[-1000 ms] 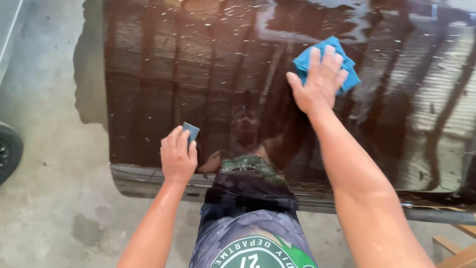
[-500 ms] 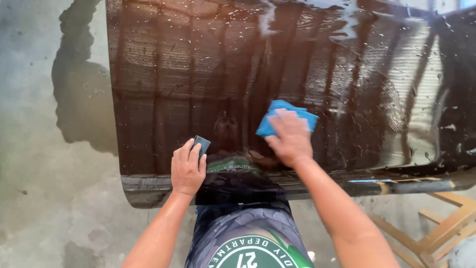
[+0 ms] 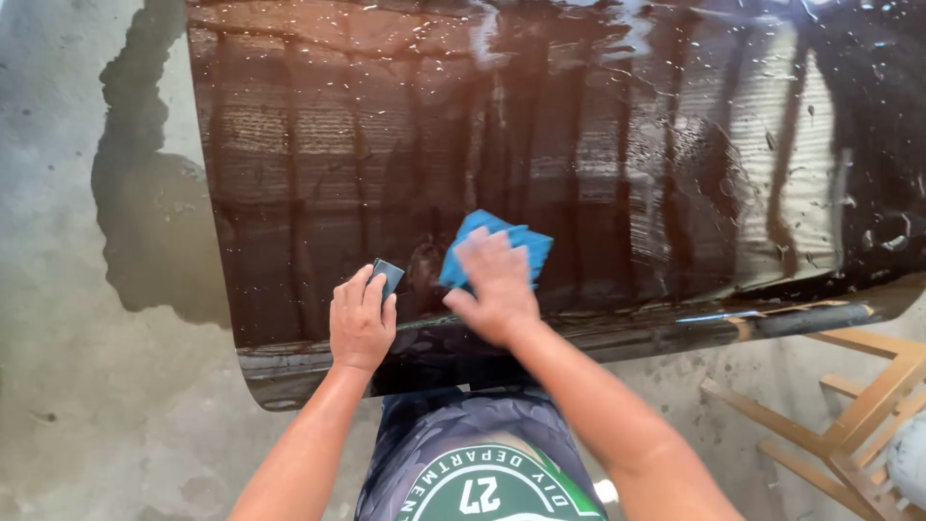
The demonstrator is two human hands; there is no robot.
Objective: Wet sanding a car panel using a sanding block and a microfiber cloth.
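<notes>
A large, glossy dark panel (image 3: 598, 154), wet with droplets and streaks, fills most of the view. My right hand (image 3: 497, 289) presses flat on a blue cloth (image 3: 502, 241) near the panel's lower middle; the hand is motion-blurred. Just left of it, my left hand (image 3: 361, 318) rests on the panel near its bottom edge, holding a small dark blue-grey block (image 3: 388, 278) under the fingertips. The two hands sit close together, a short gap between them.
Grey concrete floor (image 3: 87, 405) lies to the left and below, with a dark wet patch (image 3: 145, 222) beside the panel. A wooden stand (image 3: 849, 405) props the panel at the lower right. My patterned shorts and shirt show at bottom centre.
My right hand has dragged the blue cloth from the panel's upper right down and left toward my left hand. My left hand has stayed on the small block.
</notes>
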